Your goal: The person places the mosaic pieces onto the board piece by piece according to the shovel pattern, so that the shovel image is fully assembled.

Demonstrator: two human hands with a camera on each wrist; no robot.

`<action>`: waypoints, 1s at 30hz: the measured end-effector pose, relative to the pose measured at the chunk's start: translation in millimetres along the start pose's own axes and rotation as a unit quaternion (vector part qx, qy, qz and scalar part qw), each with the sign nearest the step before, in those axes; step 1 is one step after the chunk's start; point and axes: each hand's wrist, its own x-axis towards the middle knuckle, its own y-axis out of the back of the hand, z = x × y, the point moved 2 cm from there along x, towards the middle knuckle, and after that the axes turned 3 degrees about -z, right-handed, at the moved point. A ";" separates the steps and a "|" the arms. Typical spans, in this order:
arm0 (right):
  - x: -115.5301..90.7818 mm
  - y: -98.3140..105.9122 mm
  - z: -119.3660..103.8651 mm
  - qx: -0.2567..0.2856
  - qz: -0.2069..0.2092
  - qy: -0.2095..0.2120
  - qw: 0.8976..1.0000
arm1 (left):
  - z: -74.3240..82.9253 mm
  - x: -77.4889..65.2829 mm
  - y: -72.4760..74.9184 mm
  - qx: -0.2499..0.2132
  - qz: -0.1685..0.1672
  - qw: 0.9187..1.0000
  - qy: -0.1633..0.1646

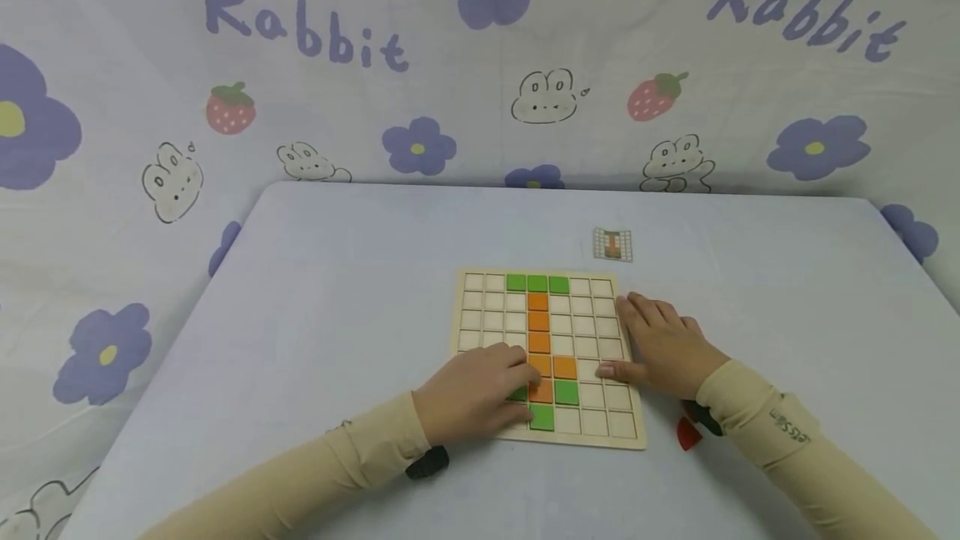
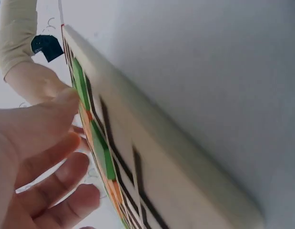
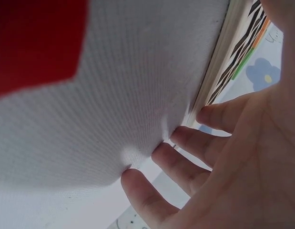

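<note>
A wooden grid board (image 1: pixel 602 327) lies on the table, with green tiles (image 1: pixel 537 283) in its far row and a column of orange tiles (image 1: pixel 538 322) running towards me. One orange tile (image 1: pixel 565 367) and a green tile (image 1: pixel 566 392) sit right of that column. My left hand (image 1: pixel 480 390) is over the board's near left part, its thumb at the nearest green tile (image 1: pixel 542 417), fingers loosely bent, partly hiding another green tile (image 1: pixel 517 393). Along the right edge rests my right hand (image 1: pixel 667 344), fingers extended beside the board and thumb over its edge.
Beyond the board lies a small pattern card (image 1: pixel 612 244) showing a grid with a coloured figure. A red piece (image 1: pixel 687 433) is beside my right wrist. The white table (image 1: pixel 337 273) reaches back to a printed cloth (image 1: pixel 337 107).
</note>
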 end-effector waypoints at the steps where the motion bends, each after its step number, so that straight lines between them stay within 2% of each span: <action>1: -0.1 0.1 0.1 0.000 0.000 -0.001 1.000 | -0.9 -0.7 1.4 0.001 0.002 1.000 0.003; 9: -0.7 0.2 -0.5 0.002 0.001 0.000 1.000 | -4.1 -4.1 3.7 0.020 -0.008 1.000 0.019; 17: -0.1 -1.6 0.2 0.001 0.004 -0.001 1.000 | -5.3 -6.4 0.9 0.014 0.009 1.000 0.019; 24: -0.4 -3.1 1.4 0.002 0.003 0.001 1.000 | -5.3 -5.1 4.0 0.005 -0.019 0.999 0.040; 30: 0.5 -4.6 2.0 0.000 0.001 0.000 1.000 | -17.6 -9.3 7.1 -0.013 0.012 0.999 0.050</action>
